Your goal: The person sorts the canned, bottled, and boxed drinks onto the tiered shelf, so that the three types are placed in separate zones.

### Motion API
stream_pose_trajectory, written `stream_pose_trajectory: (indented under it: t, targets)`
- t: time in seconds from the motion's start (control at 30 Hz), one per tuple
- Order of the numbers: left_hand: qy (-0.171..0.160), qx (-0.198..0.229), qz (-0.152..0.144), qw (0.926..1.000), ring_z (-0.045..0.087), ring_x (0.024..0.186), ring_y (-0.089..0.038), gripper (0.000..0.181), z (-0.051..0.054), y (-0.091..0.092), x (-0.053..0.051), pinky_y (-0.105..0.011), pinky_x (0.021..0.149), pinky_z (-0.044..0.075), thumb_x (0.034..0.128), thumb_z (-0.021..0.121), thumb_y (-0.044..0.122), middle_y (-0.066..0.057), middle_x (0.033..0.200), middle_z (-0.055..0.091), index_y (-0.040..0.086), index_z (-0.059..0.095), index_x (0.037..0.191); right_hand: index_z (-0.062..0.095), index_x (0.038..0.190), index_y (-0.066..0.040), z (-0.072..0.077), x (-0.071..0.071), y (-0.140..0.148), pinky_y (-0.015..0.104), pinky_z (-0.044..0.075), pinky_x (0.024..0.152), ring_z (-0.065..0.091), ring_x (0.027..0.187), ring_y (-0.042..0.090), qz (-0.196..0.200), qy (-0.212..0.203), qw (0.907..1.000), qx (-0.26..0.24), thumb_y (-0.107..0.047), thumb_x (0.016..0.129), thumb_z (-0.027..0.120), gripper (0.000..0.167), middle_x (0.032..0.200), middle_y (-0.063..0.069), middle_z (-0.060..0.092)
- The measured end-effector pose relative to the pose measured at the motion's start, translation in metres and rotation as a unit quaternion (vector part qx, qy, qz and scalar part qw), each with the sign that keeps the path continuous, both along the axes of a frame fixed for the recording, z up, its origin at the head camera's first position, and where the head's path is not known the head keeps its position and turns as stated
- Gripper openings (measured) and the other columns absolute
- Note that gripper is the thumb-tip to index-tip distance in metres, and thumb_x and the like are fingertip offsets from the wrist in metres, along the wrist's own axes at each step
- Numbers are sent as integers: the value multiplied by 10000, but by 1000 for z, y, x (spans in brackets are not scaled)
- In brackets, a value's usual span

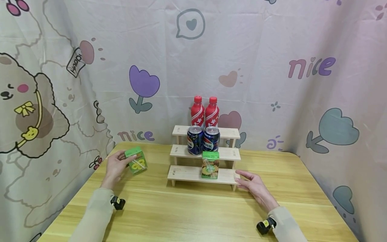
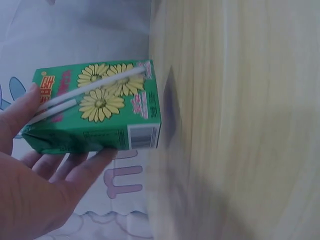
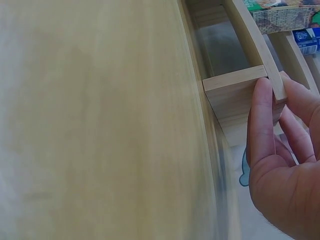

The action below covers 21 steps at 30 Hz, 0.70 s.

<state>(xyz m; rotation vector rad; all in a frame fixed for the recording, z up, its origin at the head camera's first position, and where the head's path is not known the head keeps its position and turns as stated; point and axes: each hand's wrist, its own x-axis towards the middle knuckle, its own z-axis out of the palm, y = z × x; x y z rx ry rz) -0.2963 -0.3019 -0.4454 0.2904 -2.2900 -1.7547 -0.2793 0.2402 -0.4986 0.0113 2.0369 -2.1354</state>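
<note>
In the head view my left hand (image 1: 116,167) is left of the stepped wooden rack (image 1: 184,173), gripping a green drink carton (image 1: 137,161) by its upper part. Yellow flowers and a white straw show on this carton (image 2: 100,107) in the left wrist view, where its base seems just off the table, a shadow beside it. My right hand (image 1: 257,188) pinches the right end of the rack's lowest board (image 3: 267,65) between thumb and fingers. On that board stands another green drink carton (image 1: 210,165), upright and right of centre.
Two blue cola cans (image 1: 195,140) stand side by side on the middle step. Behind them, two red bottles (image 1: 197,112) stand on the top step. A printed curtain (image 1: 257,50) hangs behind and beside the wooden table (image 1: 181,215).
</note>
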Motion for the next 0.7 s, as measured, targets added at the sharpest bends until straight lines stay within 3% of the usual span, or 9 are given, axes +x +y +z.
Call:
stream_pose_trajectory:
  t: [0.23,0.33,0.47,0.57,0.7]
  targets:
    - [28,-383,-529,9979,609,927,33,765,4,3,2,-210,873,542,875,731,356,-244,1413,506,-2,384,1456,455,1405,66,0,-1,0,280,578,831,699,913,134,-49,-74,9999,-52,4,877,689,582,1530,251,346]
    - [113,-602,-691,9957,647,1058,-132,794,4,6,2,-211,869,543,872,727,386,-248,1403,515,-8,372,1463,440,1415,69,0,0,1,280,575,839,695,920,129,5,-48,10000,-10,0,887,678,583,1531,259,340]
    - [339,-993,-834,9910,591,1208,-321,753,6,12,3,-220,875,545,883,708,417,-225,1379,552,11,415,1445,443,1413,70,1,0,0,280,576,837,694,921,128,6,-36,10000,-6,0,888,678,580,1525,261,348]
    - [538,-1300,-895,9860,609,1185,-319,652,9,17,3,-252,874,556,903,678,434,-197,1335,600,48,489,1392,444,1413,69,1,0,0,277,575,837,694,924,130,4,-35,10000,8,-3,887,681,582,1529,262,341]
    - [751,-1396,-1019,9821,654,1097,-217,571,13,22,3,-307,859,573,915,661,433,-183,1280,641,68,537,1337,443,1413,69,2,1,0,279,574,841,695,926,134,-3,-46,10000,35,-7,885,685,586,1535,263,330]
